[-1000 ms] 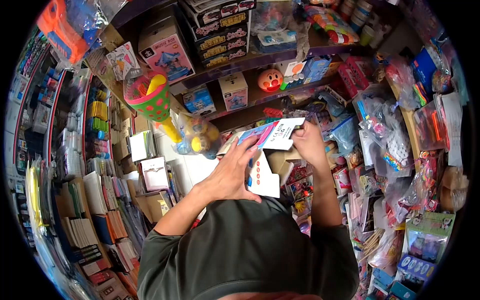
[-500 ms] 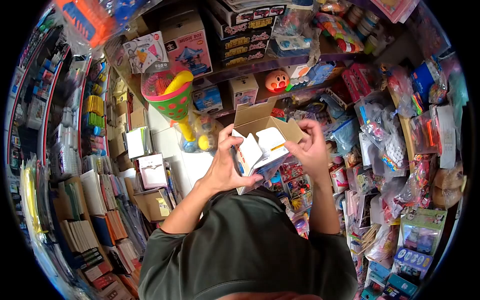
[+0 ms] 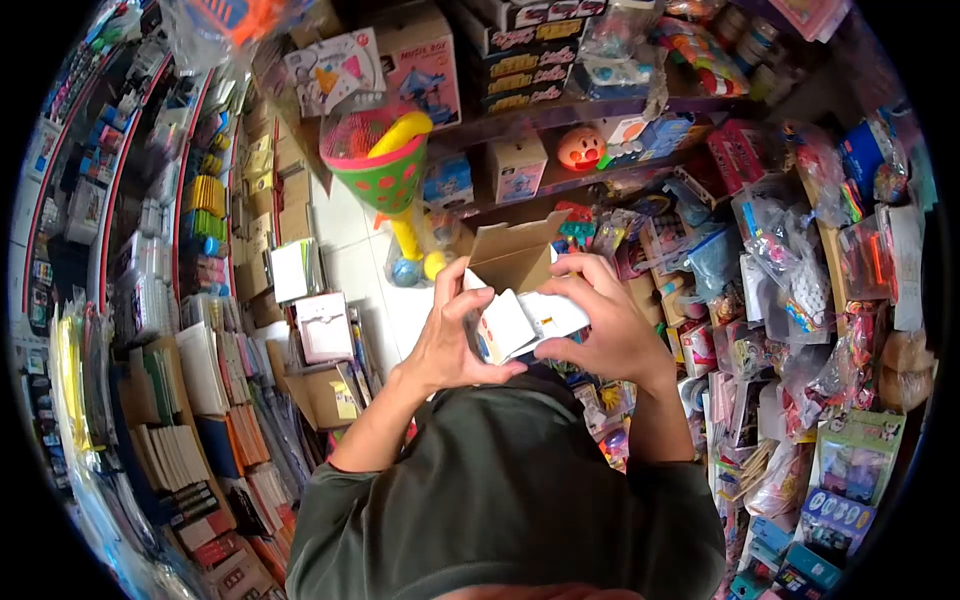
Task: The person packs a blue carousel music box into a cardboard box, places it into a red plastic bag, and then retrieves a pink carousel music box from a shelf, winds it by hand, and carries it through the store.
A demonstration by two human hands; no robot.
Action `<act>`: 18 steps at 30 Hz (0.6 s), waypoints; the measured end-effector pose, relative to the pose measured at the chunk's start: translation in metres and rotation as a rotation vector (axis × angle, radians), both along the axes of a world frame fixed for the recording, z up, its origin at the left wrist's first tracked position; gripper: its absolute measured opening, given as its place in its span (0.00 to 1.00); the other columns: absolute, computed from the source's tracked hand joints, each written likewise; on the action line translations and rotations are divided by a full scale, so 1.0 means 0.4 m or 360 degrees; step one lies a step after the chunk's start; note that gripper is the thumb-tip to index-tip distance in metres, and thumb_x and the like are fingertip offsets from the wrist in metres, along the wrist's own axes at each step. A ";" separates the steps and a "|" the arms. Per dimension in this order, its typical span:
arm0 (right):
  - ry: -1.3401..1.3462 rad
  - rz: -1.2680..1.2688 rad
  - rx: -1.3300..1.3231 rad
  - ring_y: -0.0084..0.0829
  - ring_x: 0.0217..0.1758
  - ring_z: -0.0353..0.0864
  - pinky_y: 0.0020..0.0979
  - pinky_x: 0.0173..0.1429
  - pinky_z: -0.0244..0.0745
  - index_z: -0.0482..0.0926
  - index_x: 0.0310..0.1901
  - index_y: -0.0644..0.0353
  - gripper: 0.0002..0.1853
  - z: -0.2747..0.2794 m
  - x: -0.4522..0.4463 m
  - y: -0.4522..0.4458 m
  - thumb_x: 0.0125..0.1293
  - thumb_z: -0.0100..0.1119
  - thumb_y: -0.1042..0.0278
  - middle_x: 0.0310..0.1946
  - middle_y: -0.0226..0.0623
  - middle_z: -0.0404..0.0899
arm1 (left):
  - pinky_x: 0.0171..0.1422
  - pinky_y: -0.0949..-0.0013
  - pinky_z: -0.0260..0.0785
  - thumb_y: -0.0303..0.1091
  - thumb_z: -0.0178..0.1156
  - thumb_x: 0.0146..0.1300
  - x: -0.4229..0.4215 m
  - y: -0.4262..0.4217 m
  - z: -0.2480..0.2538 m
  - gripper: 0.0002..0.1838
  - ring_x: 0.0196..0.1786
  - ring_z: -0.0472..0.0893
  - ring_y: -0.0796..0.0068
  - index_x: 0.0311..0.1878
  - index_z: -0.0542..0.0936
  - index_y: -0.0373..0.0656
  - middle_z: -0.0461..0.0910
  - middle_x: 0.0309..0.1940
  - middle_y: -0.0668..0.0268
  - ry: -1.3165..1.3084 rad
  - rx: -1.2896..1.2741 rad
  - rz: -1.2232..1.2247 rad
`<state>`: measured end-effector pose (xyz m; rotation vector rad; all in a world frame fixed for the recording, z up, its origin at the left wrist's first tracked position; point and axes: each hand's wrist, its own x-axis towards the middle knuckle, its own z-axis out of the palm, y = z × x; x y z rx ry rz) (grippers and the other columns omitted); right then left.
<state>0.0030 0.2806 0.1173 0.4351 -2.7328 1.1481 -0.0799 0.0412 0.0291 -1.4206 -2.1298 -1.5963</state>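
Observation:
An open cardboard box (image 3: 515,265), white printed outside and brown inside, is held in front of my chest with one flap standing up at the back. My left hand (image 3: 445,335) grips its left side, fingers bent over the top edge and thumb along the near side. On the right, my right hand (image 3: 610,325) has its fingers and thumb around a white side flap (image 3: 560,315). Another white flap (image 3: 507,325) tilts over the opening between my hands. What the box contains is hidden.
Beyond the left hand hangs a green and pink cone-shaped toy (image 3: 385,170). Shelves ahead hold a music box carton (image 3: 425,75) and a round red face toy (image 3: 582,149). Bagged toys (image 3: 785,250) crowd the right; notebooks (image 3: 205,370) line the left.
The box first turned from tilted to opening upward. Since then my right hand has moved in against the white flap, and the near flaps have folded further over the opening.

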 end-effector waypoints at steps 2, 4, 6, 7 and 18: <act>-0.0032 -0.0009 0.0030 0.47 0.63 0.74 0.42 0.65 0.72 0.82 0.55 0.62 0.33 0.001 -0.005 -0.020 0.51 0.82 0.54 0.56 0.44 0.74 | 0.69 0.45 0.68 0.49 0.89 0.35 0.011 -0.022 -0.005 0.60 0.68 0.69 0.38 0.71 0.60 0.57 0.56 0.70 0.39 -0.0018 -0.0042 0.0013; -0.0251 0.0054 0.0066 0.47 0.62 0.74 0.41 0.64 0.72 0.83 0.55 0.61 0.33 0.000 -0.012 -0.019 0.51 0.82 0.53 0.55 0.44 0.74 | 0.68 0.45 0.69 0.47 0.88 0.35 0.012 -0.028 -0.015 0.60 0.69 0.69 0.36 0.71 0.60 0.57 0.57 0.70 0.39 -0.0096 0.0006 -0.0064; -0.0225 0.0095 0.0135 0.46 0.62 0.74 0.40 0.64 0.73 0.83 0.56 0.61 0.32 -0.007 -0.019 -0.016 0.51 0.82 0.54 0.55 0.43 0.74 | 0.68 0.45 0.70 0.45 0.88 0.36 0.008 -0.028 -0.006 0.57 0.68 0.70 0.36 0.71 0.63 0.59 0.57 0.70 0.40 -0.0059 0.0029 -0.0050; -0.0233 0.0099 0.0023 0.45 0.62 0.74 0.40 0.64 0.73 0.83 0.56 0.61 0.31 -0.009 -0.019 -0.016 0.53 0.81 0.56 0.55 0.43 0.74 | 0.68 0.45 0.70 0.45 0.87 0.36 0.005 -0.032 -0.007 0.55 0.68 0.71 0.36 0.70 0.66 0.59 0.57 0.70 0.41 -0.0065 0.0006 -0.0033; -0.0071 0.0093 -0.0079 0.47 0.70 0.71 0.43 0.73 0.67 0.79 0.63 0.64 0.36 0.002 -0.032 0.020 0.52 0.80 0.64 0.54 0.42 0.82 | 0.71 0.44 0.63 0.52 0.83 0.39 -0.011 0.005 -0.015 0.56 0.68 0.67 0.41 0.74 0.66 0.55 0.55 0.69 0.44 -0.0087 -0.0004 0.0003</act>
